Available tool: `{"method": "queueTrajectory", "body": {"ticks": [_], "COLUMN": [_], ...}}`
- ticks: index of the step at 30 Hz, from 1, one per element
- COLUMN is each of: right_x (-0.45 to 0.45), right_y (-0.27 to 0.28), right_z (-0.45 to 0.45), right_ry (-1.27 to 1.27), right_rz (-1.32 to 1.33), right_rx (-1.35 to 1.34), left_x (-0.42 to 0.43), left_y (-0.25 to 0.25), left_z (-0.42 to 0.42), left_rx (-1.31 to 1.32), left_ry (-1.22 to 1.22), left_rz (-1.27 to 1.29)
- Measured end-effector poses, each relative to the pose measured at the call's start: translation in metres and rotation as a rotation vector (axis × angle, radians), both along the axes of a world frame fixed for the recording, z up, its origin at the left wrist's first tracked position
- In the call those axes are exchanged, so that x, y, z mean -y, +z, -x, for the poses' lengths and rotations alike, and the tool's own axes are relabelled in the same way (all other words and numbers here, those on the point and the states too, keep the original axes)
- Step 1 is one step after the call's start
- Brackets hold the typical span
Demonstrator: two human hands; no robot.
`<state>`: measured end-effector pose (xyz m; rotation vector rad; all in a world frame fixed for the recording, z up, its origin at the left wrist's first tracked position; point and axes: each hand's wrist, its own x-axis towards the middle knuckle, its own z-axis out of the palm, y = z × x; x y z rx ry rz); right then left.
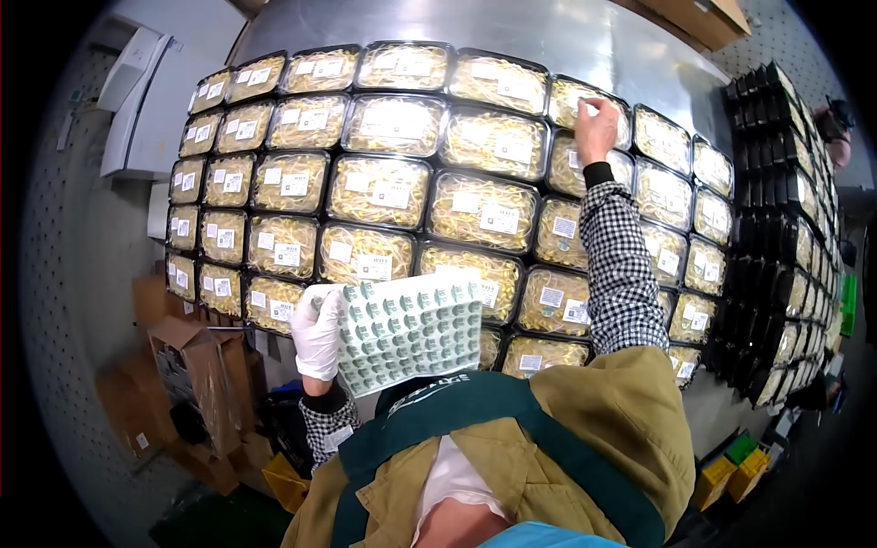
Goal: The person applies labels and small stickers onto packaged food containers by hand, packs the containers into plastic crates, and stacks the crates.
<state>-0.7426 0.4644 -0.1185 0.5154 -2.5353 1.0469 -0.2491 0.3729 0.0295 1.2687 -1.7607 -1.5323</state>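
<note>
My left hand (317, 331), in a white glove, grips the left edge of a sheet of round green stickers (411, 331). The sheet is held tilted in front of my chest, covering parts of the nearest packs. My right hand (597, 126) is stretched far forward over a bean sprout pack (568, 89) in the back row. Its fingers are bent together at the lid, and whatever they pinch is too small to make out. Around both hands sit rows of bean sprout packs (381, 189), black trays with clear tops and white labels.
The packs stand on a shiny metal table (512, 27). To the right rise stacks of black trays (776, 228). Cardboard boxes (196, 365) lie on the floor at left, near a white machine (137, 100). Yellow crates (731, 475) stand at lower right.
</note>
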Motion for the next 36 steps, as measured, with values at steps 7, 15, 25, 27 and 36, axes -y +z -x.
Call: {"method": "queueTrajectory", "body": {"ticks": [7,15,25,27,36], "right_x": [0.135,0.120,0.049,0.047,0.048], "right_y": [0.007,-0.002,0.193,0.195,0.115], "right_z": [-0.083,-0.051,-0.294,-0.307,-0.255], "right_ry": [0.099,0.371,1.498,1.447,0.762], "right_rz": [-0.135,0.085,-0.040,-0.020,0.505], "right_rx": [0.137,0.185,0.246,0.067,0.718], "left_x": [-0.003,0.003,0.015,0.021,0.055], "left_y": [0.014,0.012,0.029,0.029,0.013], "left_z": [0.012,0.015,0.006,-0.001,-0.028], "left_rx": [-0.068,-0.163,0.013,-0.017,-0.042], "left_ry": [-0.069,-0.076,-0.067,-0.126,-0.298], "left_rz": [-0.101,0.011,0.265,0.352,-0.038]}}
